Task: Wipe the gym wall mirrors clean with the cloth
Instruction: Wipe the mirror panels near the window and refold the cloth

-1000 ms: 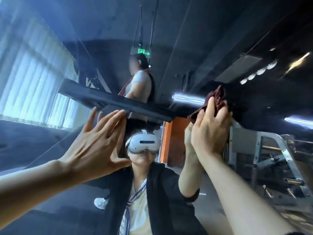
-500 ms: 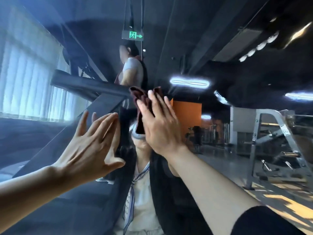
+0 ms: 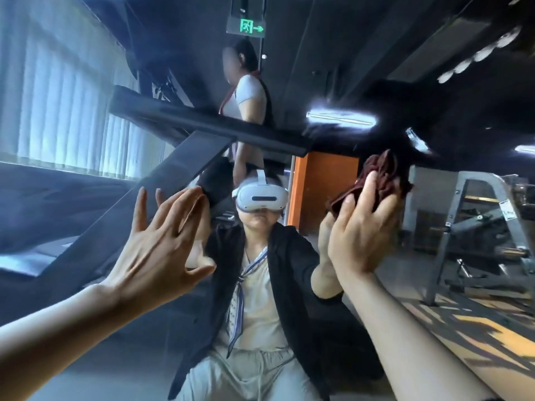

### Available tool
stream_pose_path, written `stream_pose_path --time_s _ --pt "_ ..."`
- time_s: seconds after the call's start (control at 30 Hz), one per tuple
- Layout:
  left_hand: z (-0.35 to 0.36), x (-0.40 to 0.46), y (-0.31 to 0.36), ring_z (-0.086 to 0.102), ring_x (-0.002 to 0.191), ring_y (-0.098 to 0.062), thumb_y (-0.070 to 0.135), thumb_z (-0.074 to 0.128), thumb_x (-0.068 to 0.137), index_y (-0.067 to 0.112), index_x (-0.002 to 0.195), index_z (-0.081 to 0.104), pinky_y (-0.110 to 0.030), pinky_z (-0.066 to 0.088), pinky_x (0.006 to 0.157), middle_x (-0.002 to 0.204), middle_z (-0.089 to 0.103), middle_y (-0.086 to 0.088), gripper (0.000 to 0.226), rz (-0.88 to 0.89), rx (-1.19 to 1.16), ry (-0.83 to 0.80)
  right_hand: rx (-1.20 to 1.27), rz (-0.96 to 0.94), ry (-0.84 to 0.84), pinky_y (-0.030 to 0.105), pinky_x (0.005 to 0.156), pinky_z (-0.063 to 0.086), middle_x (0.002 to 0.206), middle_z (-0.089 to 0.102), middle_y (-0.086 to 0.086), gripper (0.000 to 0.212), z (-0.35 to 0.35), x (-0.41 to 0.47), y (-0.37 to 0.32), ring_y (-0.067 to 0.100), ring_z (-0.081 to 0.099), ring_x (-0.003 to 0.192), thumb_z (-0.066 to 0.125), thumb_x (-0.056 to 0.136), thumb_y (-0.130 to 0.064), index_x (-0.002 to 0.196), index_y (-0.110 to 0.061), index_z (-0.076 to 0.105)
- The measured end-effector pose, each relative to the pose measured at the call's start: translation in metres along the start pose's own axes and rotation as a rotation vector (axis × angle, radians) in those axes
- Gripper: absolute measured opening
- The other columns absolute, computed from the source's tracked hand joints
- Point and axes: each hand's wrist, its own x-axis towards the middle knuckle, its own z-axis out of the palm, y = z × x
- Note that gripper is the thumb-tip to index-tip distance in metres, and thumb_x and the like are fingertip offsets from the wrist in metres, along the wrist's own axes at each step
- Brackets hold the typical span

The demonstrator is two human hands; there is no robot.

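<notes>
The wall mirror (image 3: 333,68) fills the whole view and reflects the gym and me. My right hand (image 3: 362,233) presses a crumpled dark red cloth (image 3: 379,176) flat against the glass at the right of centre, fingers straight over it. My left hand (image 3: 162,250) lies flat on the mirror at the left of centre, fingers spread and straight, holding nothing. Each hand meets its own reflection at the glass.
The mirror reflects a person standing behind me (image 3: 246,105), dark treadmill rails (image 3: 202,125), a grey metal weight rack (image 3: 477,221) at the right, an orange pillar (image 3: 318,183) and bright window blinds (image 3: 58,96) at the left.
My right hand has swept the cloth across the glass, left to the middle and now back to the right. My left hand has stayed flat on the mirror.
</notes>
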Motion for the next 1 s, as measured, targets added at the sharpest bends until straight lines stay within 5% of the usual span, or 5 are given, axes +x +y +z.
stream_pose_path --time_s 0.27,0.47,0.6,0.83,1.0 --pt "0.015 -0.030 0.010 0.036 0.138 -0.032 0.067 0.051 0.067 0.000 0.145 0.042 -0.070 0.012 0.114 0.150 0.041 -0.015 0.104 -0.210 -0.105 0.039 0.206 -0.546 -0.235 0.049 0.121 0.025 0.153 0.041 0.025 0.051 0.026 -0.066 -0.141 0.043 0.037 0.141 0.035 0.099 -0.023 0.145 -0.009 0.051" --pt "0.020 -0.031 0.037 0.036 0.135 -0.035 0.057 0.061 0.069 -0.001 0.145 0.041 -0.071 0.014 0.114 0.148 0.041 -0.018 0.097 -0.225 -0.107 0.059 0.228 -0.794 -0.301 0.047 0.122 0.023 0.152 0.044 0.023 0.046 0.022 -0.062 -0.105 0.040 0.041 0.140 0.046 0.097 -0.010 0.141 -0.011 0.058" --pt "0.026 -0.028 0.070 0.036 0.137 -0.034 0.048 0.056 0.073 0.000 0.146 0.040 -0.068 0.010 0.116 0.150 0.041 -0.018 0.089 -0.120 -0.119 0.079 0.168 -0.688 -0.253 0.048 0.123 0.022 0.149 0.045 0.026 0.042 -0.003 -0.045 -0.021 0.044 0.046 0.136 0.049 0.099 -0.009 0.141 -0.011 0.057" --pt "0.035 -0.028 0.119 0.035 0.141 -0.031 0.024 0.085 0.065 -0.002 0.146 0.043 -0.065 0.004 0.119 0.151 0.043 -0.018 0.095 -0.051 -0.167 0.067 -0.017 -0.357 -0.192 0.051 0.114 0.036 0.151 0.039 0.031 0.047 -0.053 -0.037 0.126 0.046 0.038 0.138 0.039 0.102 -0.016 0.148 -0.007 0.045" --pt "0.039 -0.049 0.117 0.034 0.143 -0.030 0.032 0.090 0.062 0.001 0.150 0.040 -0.069 0.007 0.117 0.154 0.040 -0.016 0.105 -0.052 -0.150 -0.018 -0.016 -0.117 -0.135 0.055 0.109 0.041 0.146 0.040 0.032 0.048 -0.054 -0.084 0.119 0.049 0.041 0.134 0.038 0.104 -0.021 0.149 -0.006 0.044"
